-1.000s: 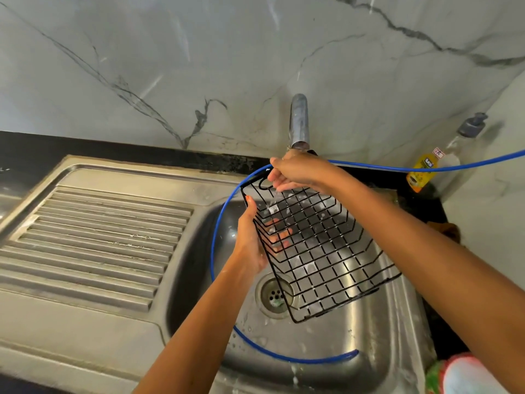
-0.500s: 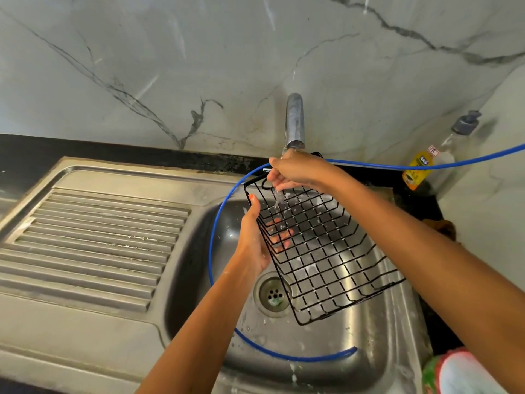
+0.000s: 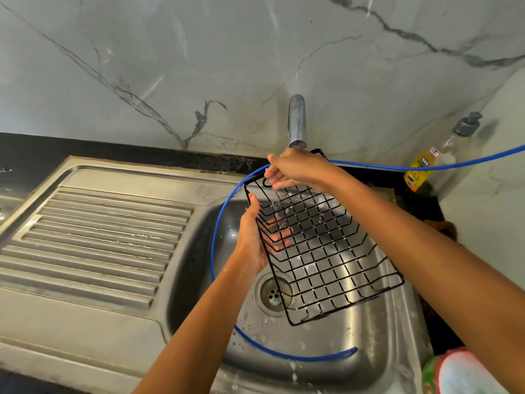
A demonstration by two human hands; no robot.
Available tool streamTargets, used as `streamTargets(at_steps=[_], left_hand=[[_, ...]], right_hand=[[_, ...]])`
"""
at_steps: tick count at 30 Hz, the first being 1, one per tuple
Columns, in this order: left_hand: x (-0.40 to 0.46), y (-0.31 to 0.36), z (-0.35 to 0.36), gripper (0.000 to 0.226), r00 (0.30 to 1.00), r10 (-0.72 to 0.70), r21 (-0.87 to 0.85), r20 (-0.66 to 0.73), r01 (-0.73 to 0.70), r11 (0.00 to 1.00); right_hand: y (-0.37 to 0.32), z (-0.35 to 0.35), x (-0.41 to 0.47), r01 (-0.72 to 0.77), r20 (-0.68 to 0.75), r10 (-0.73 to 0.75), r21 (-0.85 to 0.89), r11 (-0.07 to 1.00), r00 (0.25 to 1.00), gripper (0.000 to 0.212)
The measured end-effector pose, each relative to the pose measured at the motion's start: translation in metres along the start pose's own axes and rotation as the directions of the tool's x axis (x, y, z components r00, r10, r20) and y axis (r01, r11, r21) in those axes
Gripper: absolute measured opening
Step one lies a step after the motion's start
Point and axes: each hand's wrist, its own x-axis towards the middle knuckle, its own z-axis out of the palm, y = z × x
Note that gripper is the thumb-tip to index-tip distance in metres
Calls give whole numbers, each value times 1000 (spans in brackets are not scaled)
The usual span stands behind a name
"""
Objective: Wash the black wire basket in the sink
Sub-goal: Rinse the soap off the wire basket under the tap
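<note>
Two hands: both are working on one thing, the black wire basket (image 3: 321, 240), and I am watching them from the head view.
Near edge: a blue hose (image 3: 284, 356) is lying curled across the front of the sink (image 3: 392, 351), with soap flecks and droplets scattered on the steel beside it.
Drain: the drain (image 3: 273, 293) is sitting just under the basket's lower corner, partly seen through the wires.
Left hand: the left hand (image 3: 252, 240) is gripping the basket's left rim, thumb on the near side and fingers showing through the mesh behind it, so this grip is clenched on the wire.
Basket: it is hanging tilted over the sink bowl, clear of the bottom, its far end raised toward the tap (image 3: 297, 120).
Right hand: the right hand (image 3: 292, 169) is holding the basket's upper edge directly under the spout, fingers curled around the top wire, so this grip is also grasping the basket.
Water: a thin stream seems to be falling through the upper mesh near the right hand, though it is faint.
Progress: I am judging this as mid-rinse; white suds are clinging to several wires lower down, so the far end is getting water while the lower half probably needs turning under the flow.
Left to do: rinsing the remaining foam, shaking off, setting it to drain.
Far corner: a soap bottle (image 3: 420, 172) is standing on the dark bench (image 3: 85, 149) by the wall.
</note>
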Motion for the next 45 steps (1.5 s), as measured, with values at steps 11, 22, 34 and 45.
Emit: streamTargets(at_steps=[11, 22, 34, 45], left_hand=[[5, -3, 5, 55, 998, -63, 14, -18, 63, 998], [-2, -2, 6, 81, 999, -43, 51, 21, 42, 998], [-10, 6, 0, 66, 999, -15, 47, -44, 17, 999], [-17, 12, -6, 58, 993, -10, 69, -118, 18, 997]], right_hand=[[0, -1, 8, -40, -40, 37, -61, 997, 998, 43], [0, 2, 13, -70, -29, 70, 2, 998, 997, 41], [2, 0, 4, -30, -57, 27, -54, 998, 998, 40], [4, -1, 0, -41, -70, 37, -61, 997, 997, 41]])
